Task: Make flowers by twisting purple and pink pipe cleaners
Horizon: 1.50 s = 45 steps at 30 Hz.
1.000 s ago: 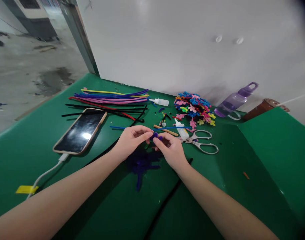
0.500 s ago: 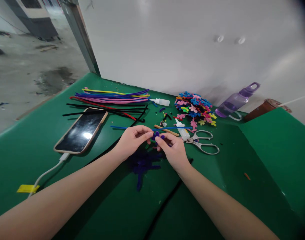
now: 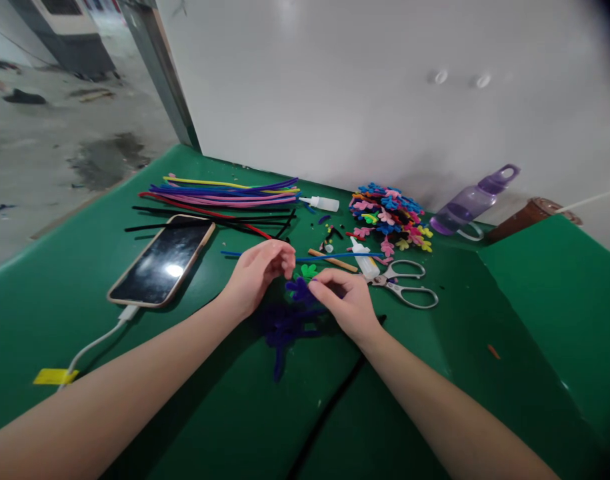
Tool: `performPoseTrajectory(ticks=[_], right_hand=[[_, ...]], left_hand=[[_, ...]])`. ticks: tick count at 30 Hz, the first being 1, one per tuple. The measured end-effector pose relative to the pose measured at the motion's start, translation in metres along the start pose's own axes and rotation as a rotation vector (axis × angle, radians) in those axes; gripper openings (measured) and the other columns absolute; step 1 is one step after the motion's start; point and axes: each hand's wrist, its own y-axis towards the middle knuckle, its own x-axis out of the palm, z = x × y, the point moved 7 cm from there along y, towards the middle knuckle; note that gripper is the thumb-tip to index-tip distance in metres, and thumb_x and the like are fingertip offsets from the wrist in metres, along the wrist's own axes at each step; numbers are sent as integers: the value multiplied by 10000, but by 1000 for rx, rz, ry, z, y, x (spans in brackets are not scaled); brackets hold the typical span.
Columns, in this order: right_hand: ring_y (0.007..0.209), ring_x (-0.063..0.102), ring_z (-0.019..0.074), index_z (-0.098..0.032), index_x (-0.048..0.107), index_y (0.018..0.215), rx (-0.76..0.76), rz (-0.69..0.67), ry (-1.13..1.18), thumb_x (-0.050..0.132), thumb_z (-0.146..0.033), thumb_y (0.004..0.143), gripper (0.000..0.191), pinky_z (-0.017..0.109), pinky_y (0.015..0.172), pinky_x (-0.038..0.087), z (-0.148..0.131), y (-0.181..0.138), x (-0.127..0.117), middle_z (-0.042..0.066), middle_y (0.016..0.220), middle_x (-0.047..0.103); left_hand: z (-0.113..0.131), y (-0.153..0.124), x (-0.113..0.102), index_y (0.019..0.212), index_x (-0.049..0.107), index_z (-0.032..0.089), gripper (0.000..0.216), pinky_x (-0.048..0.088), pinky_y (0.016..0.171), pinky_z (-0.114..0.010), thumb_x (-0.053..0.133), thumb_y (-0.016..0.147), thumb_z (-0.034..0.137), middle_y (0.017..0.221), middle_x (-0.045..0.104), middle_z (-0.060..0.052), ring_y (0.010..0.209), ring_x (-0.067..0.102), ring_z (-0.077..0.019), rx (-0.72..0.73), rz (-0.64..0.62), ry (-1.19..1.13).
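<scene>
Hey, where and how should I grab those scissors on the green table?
Probably by the handle loops, from the right: the scissors lie flat with both loops spread that way, while the blade end is hidden behind the right hand.

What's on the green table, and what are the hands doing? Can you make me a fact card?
Right hand: pinching a purple fuzzy flower-shaped piece
Left hand: loosely curled, nothing seen in it
Between hands: bright-green fuzzy flower-shaped piece
Left side: tan-cased phone with dark glass screen, white cable plugged in
Right side: silver metal scissors, see-through purple bottle
Far side: heap of many-coloured fuzzy shapes
</scene>
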Motion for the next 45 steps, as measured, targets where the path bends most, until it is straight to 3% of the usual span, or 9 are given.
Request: performPoseTrajectory(ticks=[6, 15, 18, 24, 29, 32, 34, 41, 45], right_hand=[[668, 537, 148, -215, 650, 731, -259, -224, -357, 587, -331, 785, 143, 324, 719, 400, -18, -7, 21, 0, 649, 610], [624, 512, 146, -208, 620, 730, -219, 15, -396, 490, -280, 848, 191, 307, 654, 404, -11, -3, 5, 14, 664, 596], [691, 545, 154, -210, 630, 825, -262, -85, -377, 580, -312, 797, 117, 322, 731, 415, -16, -4, 11, 13, 713, 617], [786, 577, 157, -230, 645, 933, -356, -391, -389, 691, -356, 719, 253, 359, 845, 397, -18, -15, 36, 0, 769, 651], [692, 585, 141, -211, 636, 866, -134, -58, -139, 657, -363, 742, 197, 299, 660, 491, -3, -2, 7, 12, 795, 653], [886, 585, 186, -228, 632, 944, -204, 208, -287, 598, -317, 790, 180, 361, 785, 489, -10, 0, -13, 46, 959, 635], [1028, 538, 210, -244, 617, 1019, -314, 251, -431, 592, -278, 792, 231, 407, 900, 434, -20, -3, -12, 58, 1051, 602], [1078, 498, 199, -240, 640, 960, -549, -294, -633, 586, -355, 810, 196, 397, 956, 363, -25, -19, 38, 41, 1052, 614], [1067, 500, 166, -237, 649, 836, -566, -344, -583, 558, -311, 840, 117, 366, 970, 346, -25, -20, 39, 14, 1004, 633]], left_hand=[[2, 1, 0, 720, 608, 133, 227, 404, 541, -232, 469, 835, 271, 643, 546, -8, 539, 498, -96, -14, -2, -38], [4, 1, 2, 681, 603, 136, 231, 387, 554, -259, 469, 830, 249, 610, 534, -8, 535, 472, -110, 9, -10, -34], [4, 0, 3, 671, 599, 135, 239, 381, 552, -254, 473, 834, 256, 597, 531, -7, 531, 467, -109, -9, -11, -22], [5, -2, 4, 655, 595, 131, 244, 371, 546, -242, 478, 831, 254, 596, 535, -12, 539, 474, -108, -35, 2, 20], [2, 1, 3, 659, 604, 129, 239, 370, 534, -245, 483, 826, 251, 580, 527, -13, 534, 474, -113, -32, -7, -18], [2, 3, 3, 661, 609, 123, 241, 373, 542, -250, 477, 830, 232, 589, 531, -19, 544, 479, -117, 3, -12, -38], [2, 3, 2, 668, 612, 123, 239, 375, 546, -251, 477, 832, 232, 599, 534, -19, 548, 481, -117, 7, -9, -45], [0, 0, 3, 674, 591, 132, 247, 368, 544, -243, 462, 846, 254, 591, 522, -12, 545, 472, -115, -56, -5, -23], [2, -1, 4, 671, 587, 132, 251, 371, 550, -245, 450, 850, 243, 592, 518, -13, 544, 471, -114, -50, -4, -7]])
